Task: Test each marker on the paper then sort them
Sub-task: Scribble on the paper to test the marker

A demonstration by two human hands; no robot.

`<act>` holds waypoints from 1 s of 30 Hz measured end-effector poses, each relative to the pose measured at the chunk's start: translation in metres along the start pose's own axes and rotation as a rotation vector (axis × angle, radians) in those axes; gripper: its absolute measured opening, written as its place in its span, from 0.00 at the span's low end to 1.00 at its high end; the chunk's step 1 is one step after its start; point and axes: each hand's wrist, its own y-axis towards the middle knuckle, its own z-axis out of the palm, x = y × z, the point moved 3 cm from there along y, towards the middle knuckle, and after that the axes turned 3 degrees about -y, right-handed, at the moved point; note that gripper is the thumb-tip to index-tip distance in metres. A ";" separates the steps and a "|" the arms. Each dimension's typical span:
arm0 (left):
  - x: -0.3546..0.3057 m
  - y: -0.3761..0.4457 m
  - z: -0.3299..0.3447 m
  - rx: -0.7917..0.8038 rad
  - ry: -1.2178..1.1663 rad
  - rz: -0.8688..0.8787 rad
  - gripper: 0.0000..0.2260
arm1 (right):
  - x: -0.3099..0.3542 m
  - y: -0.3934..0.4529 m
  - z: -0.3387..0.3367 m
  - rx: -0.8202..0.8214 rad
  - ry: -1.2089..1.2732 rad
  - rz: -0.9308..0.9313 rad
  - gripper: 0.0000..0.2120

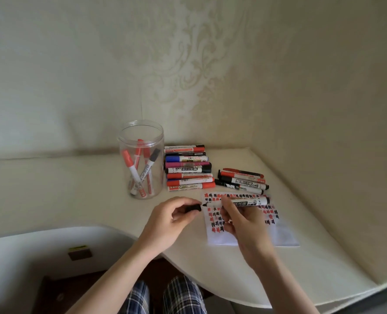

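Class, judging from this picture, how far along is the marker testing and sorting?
Done: the paper carries many red and black marks, and several markers stand in the jar. In hand: right hand holds a black marker, left hand its cap. Left: unclear which of the two piles is untested.

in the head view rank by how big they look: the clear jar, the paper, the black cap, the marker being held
1. paper and clear jar: too close to rank
2. marker in the right hand
3. black cap in the left hand

A cream table (74,200) meets patterned wallpaper (188,64); perhaps a small box (79,252) below.
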 end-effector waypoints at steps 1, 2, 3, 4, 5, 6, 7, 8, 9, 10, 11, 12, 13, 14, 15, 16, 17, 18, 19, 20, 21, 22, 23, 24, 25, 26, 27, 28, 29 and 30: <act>0.000 0.000 -0.001 -0.010 -0.009 -0.006 0.10 | 0.001 0.000 0.003 0.005 -0.007 -0.006 0.12; -0.001 -0.001 -0.002 -0.020 -0.021 -0.013 0.09 | 0.002 -0.001 0.006 0.007 -0.014 -0.011 0.12; -0.002 -0.001 -0.003 -0.031 -0.034 -0.017 0.08 | 0.002 -0.001 0.009 0.011 -0.017 -0.012 0.11; -0.003 -0.001 -0.005 -0.038 -0.048 -0.016 0.08 | 0.002 -0.001 0.011 0.018 -0.015 -0.010 0.11; -0.004 -0.001 -0.006 -0.043 -0.056 -0.013 0.07 | 0.002 -0.002 0.013 0.024 -0.012 -0.007 0.12; -0.005 -0.001 -0.007 -0.045 -0.061 -0.010 0.07 | 0.002 -0.002 0.014 0.026 -0.014 -0.002 0.12; -0.006 -0.001 -0.007 -0.045 -0.062 -0.006 0.07 | 0.003 -0.002 0.015 0.028 -0.021 0.002 0.13; -0.007 -0.001 -0.007 -0.042 -0.057 0.001 0.07 | 0.003 -0.002 0.017 0.033 -0.034 0.001 0.13; -0.008 -0.001 -0.007 -0.037 -0.046 0.010 0.07 | 0.004 -0.003 0.019 0.042 -0.047 -0.006 0.13; -0.009 -0.001 -0.007 -0.034 -0.034 0.020 0.07 | 0.005 -0.004 0.021 0.049 -0.053 -0.015 0.14; -0.010 -0.001 -0.007 -0.036 -0.029 0.029 0.07 | 0.006 -0.005 0.022 0.052 -0.050 -0.020 0.14; -0.011 -0.001 -0.006 -0.044 -0.032 0.038 0.07 | 0.006 -0.005 0.024 0.051 -0.044 -0.021 0.15; -0.013 -0.001 -0.006 -0.058 -0.041 0.048 0.07 | 0.007 -0.006 0.025 0.046 -0.044 -0.017 0.16; -0.014 -0.002 -0.007 -0.075 -0.047 0.059 0.07 | 0.008 -0.006 0.026 0.040 -0.050 -0.012 0.17; -0.016 -0.002 -0.007 -0.091 -0.048 0.072 0.07 | 0.008 -0.006 0.027 0.037 -0.061 -0.006 0.18; -0.017 -0.002 -0.008 -0.104 -0.043 0.084 0.06 | 0.008 -0.006 0.028 0.038 -0.070 0.000 0.19; -0.018 -0.003 -0.008 -0.111 -0.037 0.095 0.06 | 0.008 -0.006 0.029 0.042 -0.073 0.007 0.19; -0.019 -0.003 -0.008 -0.115 -0.033 0.102 0.05 | 0.008 -0.006 0.032 0.048 -0.065 0.012 0.20; -0.019 -0.003 -0.008 -0.123 -0.029 0.109 0.05 | 0.008 -0.007 0.034 0.051 -0.047 0.016 0.20; -0.020 -0.003 -0.008 -0.135 -0.021 0.121 0.04 | 0.008 -0.006 0.036 0.049 -0.023 0.019 0.20; -0.022 -0.003 -0.008 -0.146 -0.010 0.137 0.04 | 0.009 -0.005 0.038 0.046 0.002 0.024 0.19; -0.024 -0.003 -0.009 -0.155 -0.007 0.149 0.04 | 0.010 -0.004 0.041 0.051 0.027 0.028 0.18; -0.026 -0.003 -0.010 -0.160 -0.014 0.155 0.04 | 0.011 -0.004 0.043 0.066 0.056 0.032 0.18; -0.028 -0.002 -0.011 -0.162 -0.026 0.155 0.04 | 0.013 -0.002 0.045 0.090 0.087 0.035 0.18; -0.029 0.000 -0.013 -0.157 -0.033 0.147 0.04 | 0.015 -0.001 0.048 0.122 0.108 0.040 0.19; -0.029 0.002 -0.015 -0.146 -0.039 0.131 0.05 | 0.016 -0.001 0.049 0.152 0.110 0.043 0.19; -0.029 0.004 -0.018 -0.132 -0.054 0.113 0.05 | 0.018 -0.001 0.049 0.172 0.100 0.047 0.18; -0.029 0.005 -0.020 -0.124 -0.081 0.094 0.06 | 0.020 0.000 0.047 0.174 0.087 0.054 0.17; -0.030 0.005 -0.022 -0.125 -0.117 0.073 0.07 | 0.022 0.002 0.044 0.155 0.090 0.063 0.17; -0.030 0.005 -0.025 -0.133 -0.151 0.054 0.08 | 0.023 0.004 0.039 0.120 0.118 0.076 0.18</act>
